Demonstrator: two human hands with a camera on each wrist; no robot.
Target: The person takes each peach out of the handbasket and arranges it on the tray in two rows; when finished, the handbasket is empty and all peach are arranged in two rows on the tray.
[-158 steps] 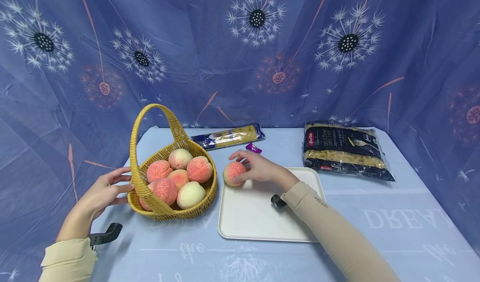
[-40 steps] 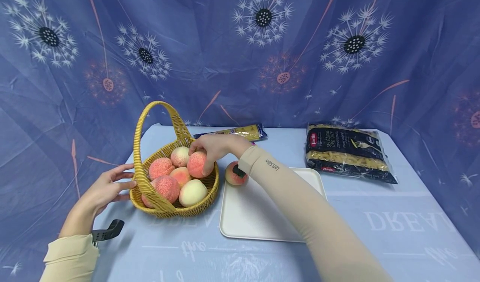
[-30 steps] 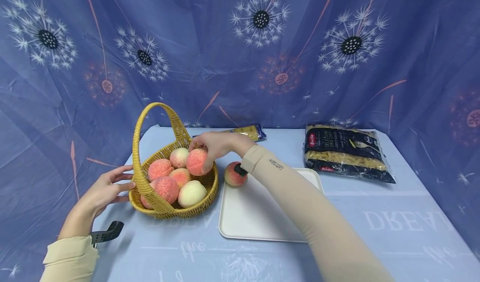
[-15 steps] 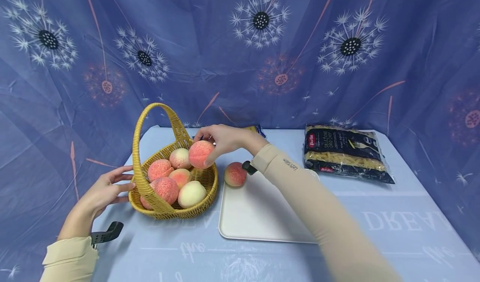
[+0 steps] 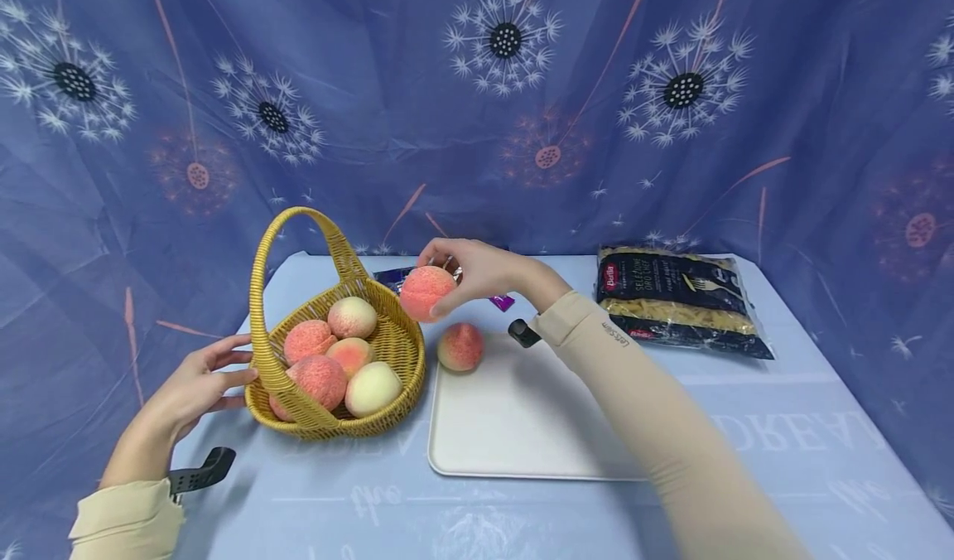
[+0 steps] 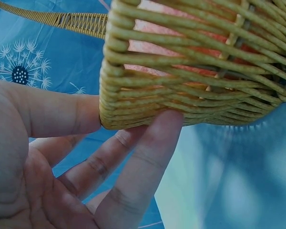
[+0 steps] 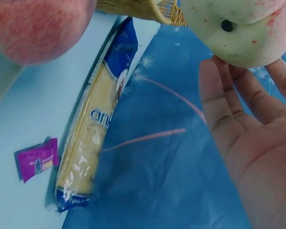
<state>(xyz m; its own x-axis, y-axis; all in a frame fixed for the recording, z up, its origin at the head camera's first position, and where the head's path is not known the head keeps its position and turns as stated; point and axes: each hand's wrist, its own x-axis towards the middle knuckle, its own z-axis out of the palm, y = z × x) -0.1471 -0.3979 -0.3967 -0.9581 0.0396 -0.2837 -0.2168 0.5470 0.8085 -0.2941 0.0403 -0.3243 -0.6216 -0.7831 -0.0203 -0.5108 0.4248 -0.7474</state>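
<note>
My right hand [image 5: 484,272] holds a pink-red peach [image 5: 426,295] between thumb and fingers, in the air just right of the basket. In the right wrist view this peach [image 7: 248,36] shows its pale underside with a dark spot. With fingers fairly straight, my left hand [image 5: 190,386] touches the left outer side of the yellow wicker basket [image 5: 406,378]. Close up, its fingertips [image 6: 169,121] rest against the weave. Several red and pale peaches lie in the basket. Another peach [image 5: 460,347] sits at the far left corner of the white tray [image 5: 522,427].
A long pasta packet [image 7: 88,138] lies behind the basket, with a small purple wrapped sweet [image 7: 38,160] beside it. At the back right lies a large bag of pasta [image 5: 678,299]. The basket's tall handle [image 5: 262,278] arches upward. A blue patterned curtain [image 5: 417,88] hangs behind.
My right hand put one peach on the tray, gripped another in the basket, lifted it and carried it right past the basket rim. My left hand has stayed at the basket.
</note>
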